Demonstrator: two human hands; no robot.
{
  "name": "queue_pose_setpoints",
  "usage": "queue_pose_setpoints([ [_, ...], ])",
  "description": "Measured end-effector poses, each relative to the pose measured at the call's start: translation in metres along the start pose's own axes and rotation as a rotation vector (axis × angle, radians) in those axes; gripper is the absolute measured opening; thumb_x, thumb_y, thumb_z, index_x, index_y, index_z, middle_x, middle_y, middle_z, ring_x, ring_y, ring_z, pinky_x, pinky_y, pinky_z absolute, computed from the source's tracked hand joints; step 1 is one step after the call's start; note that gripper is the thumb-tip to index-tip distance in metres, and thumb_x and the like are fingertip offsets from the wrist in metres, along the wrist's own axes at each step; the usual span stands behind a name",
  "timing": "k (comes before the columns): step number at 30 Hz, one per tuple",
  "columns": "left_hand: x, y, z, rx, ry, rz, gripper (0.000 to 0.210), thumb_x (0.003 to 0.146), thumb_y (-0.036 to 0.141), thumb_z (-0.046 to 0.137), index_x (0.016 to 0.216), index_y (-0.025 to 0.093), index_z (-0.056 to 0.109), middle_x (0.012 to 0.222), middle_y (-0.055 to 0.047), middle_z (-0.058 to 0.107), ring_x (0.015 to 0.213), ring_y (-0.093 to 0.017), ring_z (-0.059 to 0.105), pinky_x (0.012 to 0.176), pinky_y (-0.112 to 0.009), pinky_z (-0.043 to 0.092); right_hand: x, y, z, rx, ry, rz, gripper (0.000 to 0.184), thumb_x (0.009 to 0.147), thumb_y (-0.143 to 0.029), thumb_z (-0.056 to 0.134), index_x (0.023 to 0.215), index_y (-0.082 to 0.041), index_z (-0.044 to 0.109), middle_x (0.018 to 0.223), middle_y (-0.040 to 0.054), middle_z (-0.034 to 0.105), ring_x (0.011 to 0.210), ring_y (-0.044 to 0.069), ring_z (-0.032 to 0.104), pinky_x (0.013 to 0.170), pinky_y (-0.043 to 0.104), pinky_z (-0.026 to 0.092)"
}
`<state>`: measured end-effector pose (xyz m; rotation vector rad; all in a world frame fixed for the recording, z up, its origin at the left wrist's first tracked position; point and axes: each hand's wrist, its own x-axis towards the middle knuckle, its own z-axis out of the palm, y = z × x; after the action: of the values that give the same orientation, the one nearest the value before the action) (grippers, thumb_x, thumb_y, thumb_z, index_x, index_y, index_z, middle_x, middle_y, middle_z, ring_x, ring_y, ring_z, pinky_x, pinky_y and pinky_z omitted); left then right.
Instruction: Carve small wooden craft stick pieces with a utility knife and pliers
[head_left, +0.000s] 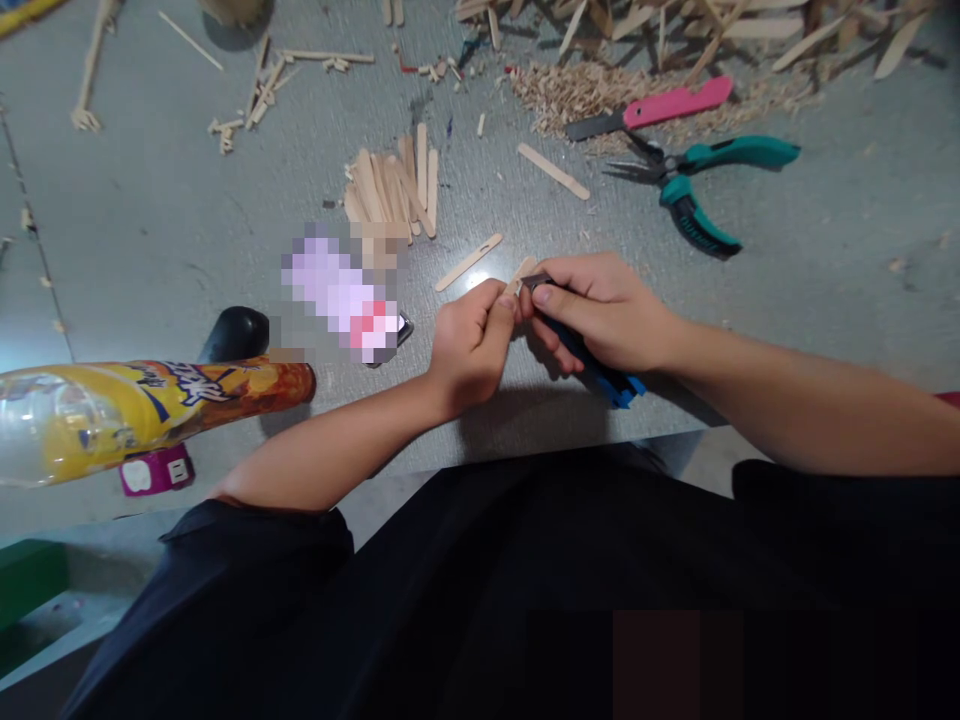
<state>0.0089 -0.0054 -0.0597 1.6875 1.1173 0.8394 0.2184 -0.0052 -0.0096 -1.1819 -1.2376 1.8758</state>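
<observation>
My left hand (472,340) is closed around a wooden craft stick (523,268), whose far end pokes out beyond the fingers. Against that stick, my right hand (600,310) grips a blue utility knife (592,368), its dark blade touching the wood near the left thumb. Just beyond the left hand lies another craft stick (469,262) with a small hole near one end. A plain craft stick (553,171) rests farther away, and a pile of craft sticks (386,190) spreads out to its left.
Teal-handled pliers (686,175) and a pink-handled cutter (675,103) lie at the far right beside wood shavings (562,95). A bottle with a yellow label (142,405) lies at the left, near a purple object (156,472). A blurred phone-like item (337,290) sits left of my hands.
</observation>
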Motion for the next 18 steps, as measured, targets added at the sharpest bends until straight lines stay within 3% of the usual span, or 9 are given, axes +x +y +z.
queue_pose_setpoints([
  [10,0.000,0.001,0.000,0.061,0.029,0.068,0.060,0.126,0.071,0.044,0.089,0.027,0.060,0.071,0.000,0.062,0.065,-0.019,0.058,0.068,-0.039,0.041,-0.004,-0.003,0.006,-0.052,0.035,0.026,0.042,0.123,-0.043,0.072,0.085,-0.027,0.061,0.061,-0.0022,0.066,0.045,0.015,0.061,0.042,0.028,0.049],
  [18,-0.001,0.000,0.000,0.056,0.005,0.055,0.056,0.126,0.068,0.045,0.090,0.029,0.062,0.070,0.000,0.065,0.065,-0.021,0.061,0.069,-0.040,0.045,-0.005,0.002,0.016,0.013,0.101,0.044,0.036,0.122,-0.045,0.074,0.093,-0.026,0.064,0.065,-0.0027,0.065,0.046,0.016,0.063,0.042,0.028,0.050],
])
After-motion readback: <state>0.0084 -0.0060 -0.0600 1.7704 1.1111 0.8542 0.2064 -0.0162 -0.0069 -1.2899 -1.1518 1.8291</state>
